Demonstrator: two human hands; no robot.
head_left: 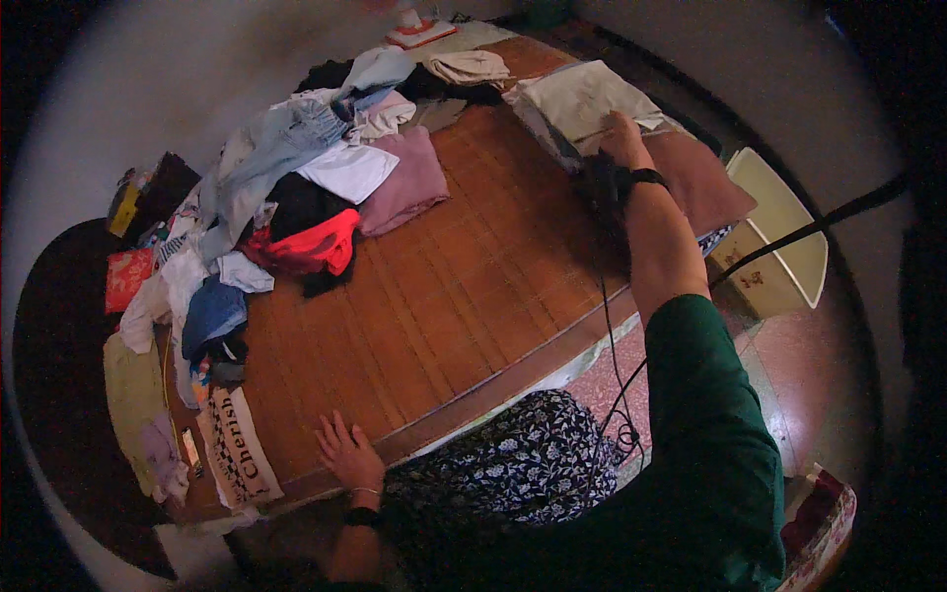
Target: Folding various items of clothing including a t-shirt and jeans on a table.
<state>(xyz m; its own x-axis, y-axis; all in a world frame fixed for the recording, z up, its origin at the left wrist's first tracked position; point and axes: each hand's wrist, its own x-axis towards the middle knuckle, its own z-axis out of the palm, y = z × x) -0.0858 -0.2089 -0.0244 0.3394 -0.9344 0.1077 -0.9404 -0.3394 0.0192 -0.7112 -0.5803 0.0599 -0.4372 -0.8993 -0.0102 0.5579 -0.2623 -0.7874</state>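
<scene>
My right hand [623,144] reaches to the far right, its fingers closed at the near edge of a folded beige garment [582,97]. That garment lies on a stack of folded clothes, beside a folded brown-pink garment [695,180]. The underside of the hand is hidden. My left hand [349,452] rests with fingers spread on the near edge of a brown woven mat [464,266], holding nothing. Left of it lies a white printed cloth strip [239,449] with a checked border.
A heap of loose clothes, with jeans [281,133], a white garment [350,170], a mauve garment [409,183] and a red one [316,247], covers the left side. A cream bin [789,252] stands at right. A black cable [819,225] crosses near my right arm.
</scene>
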